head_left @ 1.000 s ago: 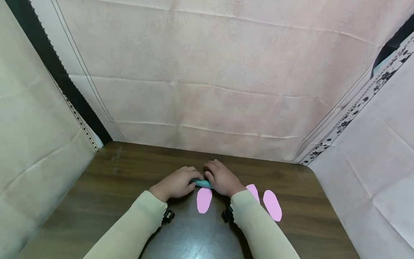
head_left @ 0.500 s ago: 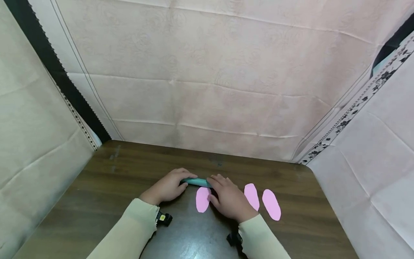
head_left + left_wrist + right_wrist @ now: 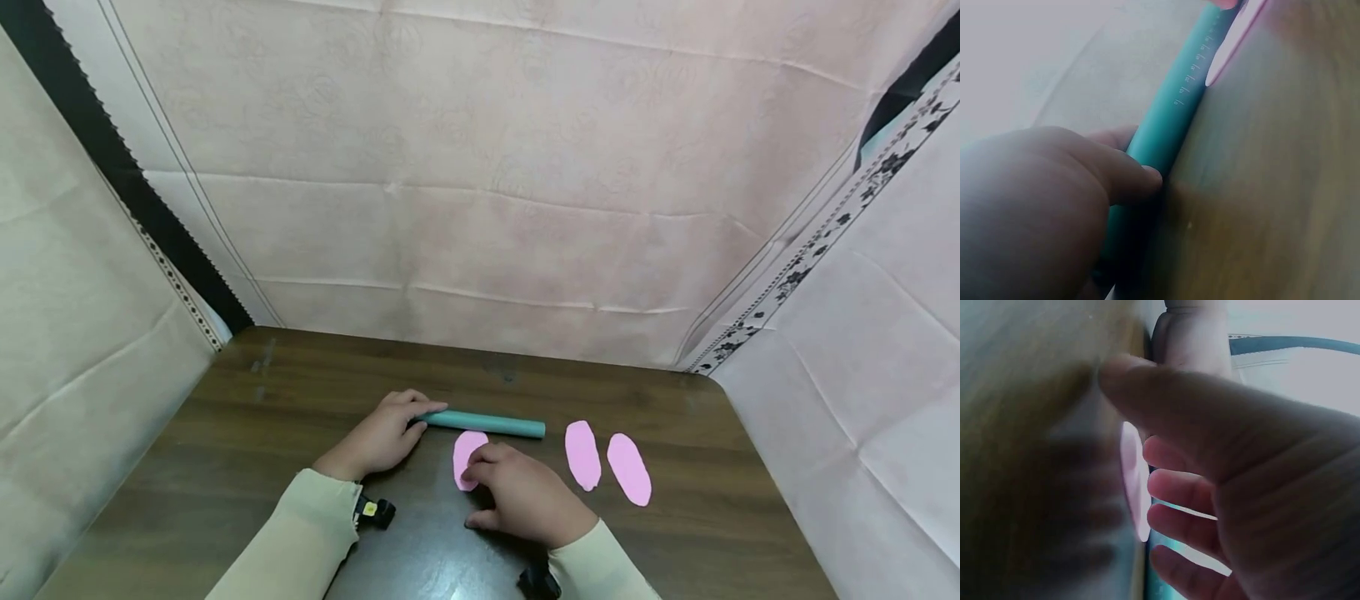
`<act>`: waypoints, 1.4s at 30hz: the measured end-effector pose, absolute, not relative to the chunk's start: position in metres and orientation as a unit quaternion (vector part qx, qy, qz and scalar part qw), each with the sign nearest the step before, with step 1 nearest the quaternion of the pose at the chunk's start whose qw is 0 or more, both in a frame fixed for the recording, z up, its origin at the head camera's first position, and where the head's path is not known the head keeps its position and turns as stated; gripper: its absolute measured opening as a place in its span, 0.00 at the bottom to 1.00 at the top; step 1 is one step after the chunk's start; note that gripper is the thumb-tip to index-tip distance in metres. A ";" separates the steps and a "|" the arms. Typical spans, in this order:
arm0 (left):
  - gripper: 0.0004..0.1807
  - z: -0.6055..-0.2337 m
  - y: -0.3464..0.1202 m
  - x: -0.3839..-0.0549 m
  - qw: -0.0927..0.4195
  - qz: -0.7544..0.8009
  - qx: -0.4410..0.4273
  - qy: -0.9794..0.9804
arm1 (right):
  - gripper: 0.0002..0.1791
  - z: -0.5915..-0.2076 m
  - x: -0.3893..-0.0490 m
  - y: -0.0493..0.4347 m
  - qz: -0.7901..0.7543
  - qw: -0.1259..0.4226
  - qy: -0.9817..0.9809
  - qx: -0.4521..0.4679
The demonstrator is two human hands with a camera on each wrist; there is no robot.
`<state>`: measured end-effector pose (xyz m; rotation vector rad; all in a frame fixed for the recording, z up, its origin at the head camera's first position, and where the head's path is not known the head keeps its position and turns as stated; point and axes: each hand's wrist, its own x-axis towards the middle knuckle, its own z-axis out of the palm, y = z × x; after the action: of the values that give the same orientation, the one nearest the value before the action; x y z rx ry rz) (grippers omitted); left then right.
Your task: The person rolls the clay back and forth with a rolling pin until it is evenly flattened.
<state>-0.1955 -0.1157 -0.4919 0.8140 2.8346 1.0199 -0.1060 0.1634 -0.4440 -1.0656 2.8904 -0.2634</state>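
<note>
A teal tube [image 3: 495, 423] lies crosswise on the wooden table, with a row of small white marks along it in the left wrist view. My left hand [image 3: 382, 437] grips its left end between thumb and fingers. Just in front of the tube is a thin, flat pink oval piece [image 3: 463, 454]. Over its right edge reaches my right hand [image 3: 528, 496], holding nothing, its thumb apart from the loosely bent fingers. In the right wrist view, the fingertips [image 3: 1159, 484] are right beside the pink piece [image 3: 1135, 481].
Two more pink ovals, one [image 3: 582, 456] nearer my right hand and one [image 3: 630, 469] farther right, lie side by side on the table [image 3: 720, 517]. Pale cloth [image 3: 480, 208] hangs behind the table and along both sides.
My right hand has let go of the tube's right end and moved back toward me, over the near pink oval. My left hand has shifted slightly left, still on the tube.
</note>
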 end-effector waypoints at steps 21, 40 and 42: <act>0.24 -0.495 -0.132 -0.193 -0.014 0.333 0.255 0.908 | 0.04 -0.460 -0.120 0.172 -0.122 -0.059 0.908 -0.397; 0.24 -0.492 -0.130 -0.193 0.001 0.342 0.242 0.908 | 0.05 -0.468 -0.125 0.168 -0.096 -0.104 0.911 -0.387; 0.24 -0.492 -0.130 -0.192 0.002 0.341 0.241 0.909 | 0.04 -0.469 -0.126 0.166 -0.094 -0.107 0.911 -0.387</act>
<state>-0.1924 -0.1299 -0.4917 0.7559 2.8511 1.0700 -0.1257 0.1665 -0.4686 -1.3066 3.0744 -0.3172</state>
